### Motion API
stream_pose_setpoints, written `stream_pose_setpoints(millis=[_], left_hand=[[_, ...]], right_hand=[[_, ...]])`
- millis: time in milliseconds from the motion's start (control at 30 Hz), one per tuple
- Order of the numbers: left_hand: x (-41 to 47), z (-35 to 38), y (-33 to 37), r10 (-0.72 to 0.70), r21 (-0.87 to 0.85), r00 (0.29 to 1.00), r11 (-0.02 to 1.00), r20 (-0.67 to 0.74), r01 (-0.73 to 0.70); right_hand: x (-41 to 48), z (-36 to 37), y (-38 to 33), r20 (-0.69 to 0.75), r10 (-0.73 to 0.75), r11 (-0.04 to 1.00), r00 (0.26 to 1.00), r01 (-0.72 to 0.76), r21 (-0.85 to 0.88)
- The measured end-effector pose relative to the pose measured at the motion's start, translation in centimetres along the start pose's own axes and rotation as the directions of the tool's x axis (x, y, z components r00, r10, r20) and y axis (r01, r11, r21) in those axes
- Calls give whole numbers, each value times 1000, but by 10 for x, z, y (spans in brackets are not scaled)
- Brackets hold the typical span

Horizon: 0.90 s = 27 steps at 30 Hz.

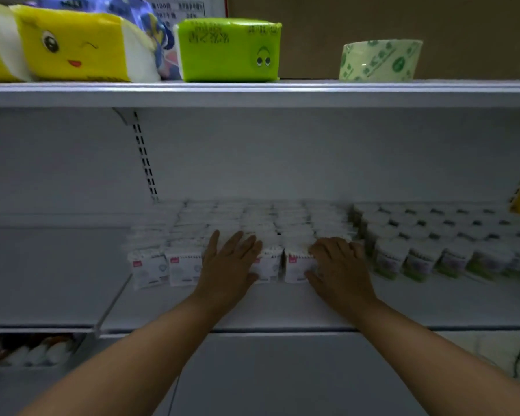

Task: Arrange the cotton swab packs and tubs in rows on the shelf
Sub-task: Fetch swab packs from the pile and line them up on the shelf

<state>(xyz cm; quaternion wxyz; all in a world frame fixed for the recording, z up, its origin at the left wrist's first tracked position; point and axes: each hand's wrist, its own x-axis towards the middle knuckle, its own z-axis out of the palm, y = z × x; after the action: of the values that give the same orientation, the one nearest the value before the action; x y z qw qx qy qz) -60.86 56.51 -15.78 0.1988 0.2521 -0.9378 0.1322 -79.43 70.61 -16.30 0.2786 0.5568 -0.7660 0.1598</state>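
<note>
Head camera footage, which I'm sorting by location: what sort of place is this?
Probably a shop aisle: white slotted shelving, many identical cotton swab packs and tubs in rows, wrapped tissue packs on the upper shelf.

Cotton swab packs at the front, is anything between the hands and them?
No, nothing visible is in the way. The left hand lies flat on the front-row cotton swab packs, and the right hand rests on the packs beside it, next to the tubs.
</note>
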Motion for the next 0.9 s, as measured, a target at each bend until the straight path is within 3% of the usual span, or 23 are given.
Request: stream_pose_setpoints(millis=[233,400,567,733,800,900], left_hand=[[4,6,-13,-27,-33,989,999,149,32],[-8,-2,-19,-51,-25,997,998,60,52],[-11,6,-32,-35,53,982,998,185,26],[-15,11,-37,-41,67,984,997,175,30],[-16,8,-34,-61,-15,986,998,153,64],[-14,0,-19,19,-81,999,996,-26,-21]], right_hand=[[2,-14,-15,177,105,994,979,-103,-22],[-1,-12,-23,261,119,993,958,-114,-32],[-6,-2,-32,323,113,993,940,-104,-47],[-6,4,-25,310,80,997,948,-69,-46],[-4,3,-24,297,56,997,953,-40,-61],[-1,0,-22,267,-3,996,964,26,-83]])
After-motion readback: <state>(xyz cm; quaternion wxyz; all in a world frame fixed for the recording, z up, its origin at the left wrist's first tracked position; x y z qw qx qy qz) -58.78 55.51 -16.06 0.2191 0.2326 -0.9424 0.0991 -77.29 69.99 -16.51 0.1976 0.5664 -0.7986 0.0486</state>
